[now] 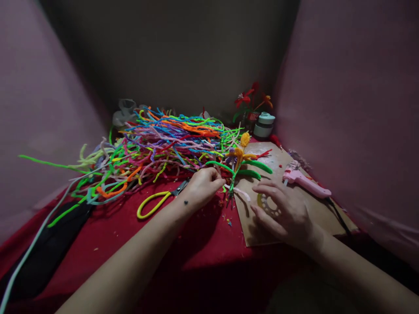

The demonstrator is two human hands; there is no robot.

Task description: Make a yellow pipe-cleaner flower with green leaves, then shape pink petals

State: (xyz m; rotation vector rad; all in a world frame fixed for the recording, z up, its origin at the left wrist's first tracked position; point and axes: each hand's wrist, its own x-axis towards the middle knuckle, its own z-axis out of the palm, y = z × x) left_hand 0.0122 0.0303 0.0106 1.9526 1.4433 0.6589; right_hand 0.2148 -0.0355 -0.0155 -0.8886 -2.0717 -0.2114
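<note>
Bare hands [203, 187], uncovered forearms [144, 248], small dark mark [186, 202] near left wrist [183, 194]

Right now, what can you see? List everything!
Fuzzy sticks: many, mixed colours, middle heap
Fuzzy flower: one, orange, purple and green, heap's right end
Other flowers: several, red and orange, back right
Lidded tub: one, mint, back right
Plastic: some, clear, back left
Scissors: one, yellow-handled, front of heap
Board: one, brown, right
Glue gun: one, pink, on board
Dotted ring: one, yellowish, over board
Cloth: one, red, underneath
Dark bundle: one, black, left
Cable: one, white, left
Sheets: two, pinkish, both sides
Wall: one, dark, back
Left hand: one, bare, left of flower
Right hand: one, bare, over board
</note>
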